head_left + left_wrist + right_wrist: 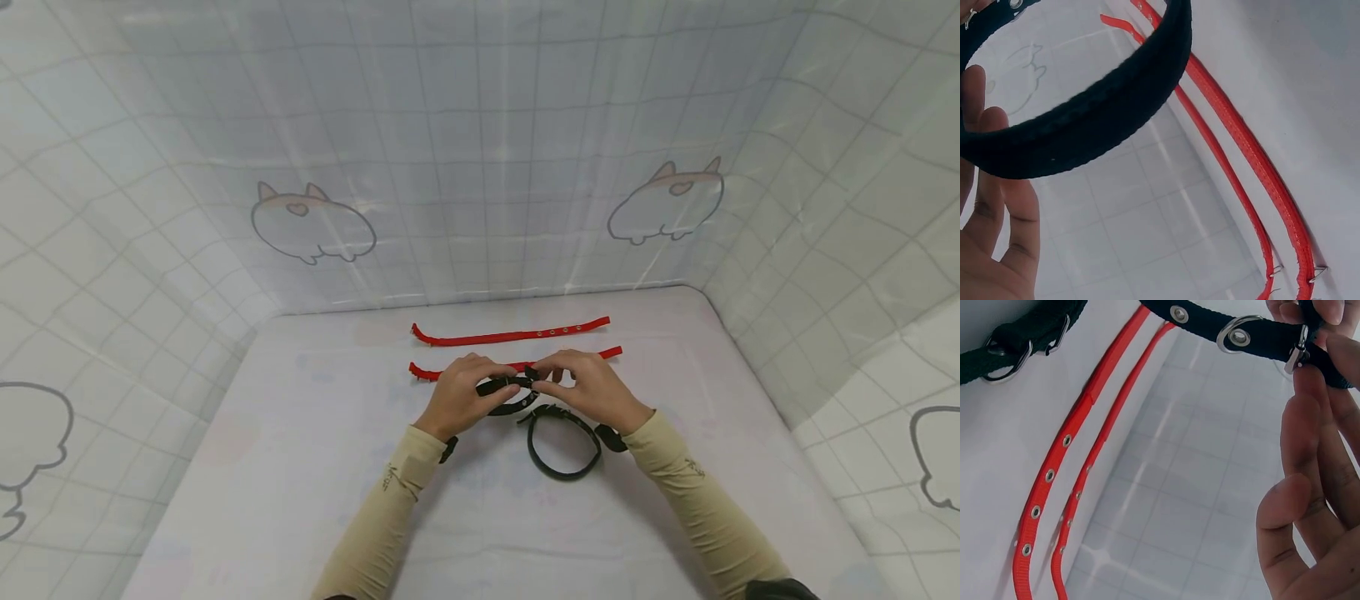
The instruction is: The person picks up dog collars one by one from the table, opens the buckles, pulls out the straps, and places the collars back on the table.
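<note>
Between my two hands a black collar (512, 407) is held up in a loop. It is fabric with metal eyelets, a D-ring (1232, 336) and a buckle (1297, 353), seen in the right wrist view. My left hand (467, 393) grips one side of the loop near the buckle. My right hand (594, 387) pinches the collar at its buckle end, fingertips right at the metal. The left wrist view shows the collar's wide band (1094, 128) curving past the left fingers. Just below the hands lies a second black collar (564, 477), closed into a ring.
Two red collars lie stretched out side by side behind the hands, the far one (487, 339) in full view and the near one (427, 374) partly covered by the hands. The white-covered table (315, 500) meets a gridded curtain (480, 167) at the back and sides.
</note>
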Tool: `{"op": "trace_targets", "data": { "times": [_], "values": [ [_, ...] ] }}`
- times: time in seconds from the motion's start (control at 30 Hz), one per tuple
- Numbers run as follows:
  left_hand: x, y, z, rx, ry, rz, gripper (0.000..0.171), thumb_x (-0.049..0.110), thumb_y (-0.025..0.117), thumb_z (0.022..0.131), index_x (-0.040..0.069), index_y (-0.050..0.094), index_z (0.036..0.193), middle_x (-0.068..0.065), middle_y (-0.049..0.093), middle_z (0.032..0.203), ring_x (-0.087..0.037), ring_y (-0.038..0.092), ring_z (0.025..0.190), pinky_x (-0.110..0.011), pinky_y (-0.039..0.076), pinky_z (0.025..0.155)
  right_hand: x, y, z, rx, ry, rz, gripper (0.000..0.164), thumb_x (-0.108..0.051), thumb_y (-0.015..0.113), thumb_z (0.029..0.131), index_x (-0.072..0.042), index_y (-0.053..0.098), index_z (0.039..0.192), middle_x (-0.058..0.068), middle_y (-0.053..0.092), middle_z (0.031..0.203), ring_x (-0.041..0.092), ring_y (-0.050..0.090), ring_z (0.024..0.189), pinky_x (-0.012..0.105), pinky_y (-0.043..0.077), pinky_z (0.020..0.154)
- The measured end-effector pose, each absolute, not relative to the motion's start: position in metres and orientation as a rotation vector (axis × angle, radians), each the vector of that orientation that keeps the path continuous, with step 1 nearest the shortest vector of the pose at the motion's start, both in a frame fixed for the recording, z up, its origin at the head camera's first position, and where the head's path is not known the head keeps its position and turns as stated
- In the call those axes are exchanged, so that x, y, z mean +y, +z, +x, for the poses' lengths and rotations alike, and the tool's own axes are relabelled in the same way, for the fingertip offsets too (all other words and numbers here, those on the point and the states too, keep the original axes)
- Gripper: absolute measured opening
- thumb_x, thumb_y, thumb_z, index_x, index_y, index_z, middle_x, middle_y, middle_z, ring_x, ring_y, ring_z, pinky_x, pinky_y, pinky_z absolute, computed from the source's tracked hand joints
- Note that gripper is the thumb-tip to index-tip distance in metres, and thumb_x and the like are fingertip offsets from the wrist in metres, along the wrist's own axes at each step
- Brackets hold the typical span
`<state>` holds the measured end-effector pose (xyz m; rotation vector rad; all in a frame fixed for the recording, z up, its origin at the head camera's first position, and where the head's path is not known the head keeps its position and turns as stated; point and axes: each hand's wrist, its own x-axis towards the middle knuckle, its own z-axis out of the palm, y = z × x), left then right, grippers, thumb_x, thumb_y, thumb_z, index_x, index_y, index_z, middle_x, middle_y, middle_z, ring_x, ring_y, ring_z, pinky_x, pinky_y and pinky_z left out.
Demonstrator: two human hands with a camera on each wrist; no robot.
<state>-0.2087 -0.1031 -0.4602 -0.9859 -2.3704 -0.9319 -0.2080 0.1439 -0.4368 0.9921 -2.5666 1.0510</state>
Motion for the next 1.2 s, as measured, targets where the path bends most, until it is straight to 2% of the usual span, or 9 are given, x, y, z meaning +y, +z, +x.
{"op": "trace_targets", "data": {
  "times": [0.17,0.37,0.6,0.77,1.2],
  "values": [
    [-0.101,-0.46,-0.207,-2.378,-0.918,-0.973,0.028,0.04,0.067,0.084,0.026,0.069,0.108,0.016,0.065,0.099,-0.001,0.056,0.092,-0.024,0.045,0.082,0.14,-0.436,-0.207,-2.575,1.045,0.953,0.025,-0.036,0.074,0.08,-0.028,0.069,0.103,-0.016,0.064,0.09,0.002,0.057,0.076,0.028,0.045,0.063],
    [-0.091,-0.46,-0.205,-2.375,-0.881,-0.958,0.028,0.04,0.068,0.083,0.02,0.07,0.103,0.01,0.067,0.092,-0.008,0.059,0.082,-0.025,0.047,0.073,0.138,-0.435,-0.206,-2.57,1.019,0.973,0.026,-0.035,0.072,0.081,-0.026,0.068,0.106,-0.017,0.063,0.092,0.001,0.055,0.077,0.028,0.044,0.062],
    [-0.085,-0.465,-0.204,-2.426,-0.806,-0.918,0.021,0.038,0.062,0.087,0.022,0.07,0.098,0.01,0.067,0.087,-0.006,0.057,0.076,-0.022,0.047,0.068,0.136,-0.436,-0.204,-2.583,0.918,0.934,0.026,-0.037,0.071,0.081,-0.026,0.069,0.104,-0.016,0.062,0.086,0.003,0.056,0.074,0.024,0.045,0.059],
    [-0.084,-0.467,-0.205,-2.422,-0.789,-0.89,0.018,0.035,0.058,0.087,0.024,0.07,0.094,0.013,0.065,0.085,-0.002,0.055,0.075,-0.02,0.046,0.067,0.135,-0.438,-0.203,-2.589,0.819,0.887,0.024,-0.04,0.071,0.081,-0.028,0.069,0.102,-0.021,0.059,0.08,-0.001,0.052,0.068,0.021,0.042,0.054],
    [-0.082,-0.468,-0.204,-2.457,-0.751,-0.792,0.017,0.041,0.059,0.087,0.029,0.071,0.092,0.016,0.064,0.086,-0.001,0.057,0.077,-0.02,0.046,0.066,0.132,-0.439,-0.202,-2.587,0.995,0.869,0.027,-0.034,0.072,0.081,-0.027,0.069,0.107,-0.018,0.064,0.09,-0.001,0.051,0.069,0.022,0.042,0.053]
  ]
}}
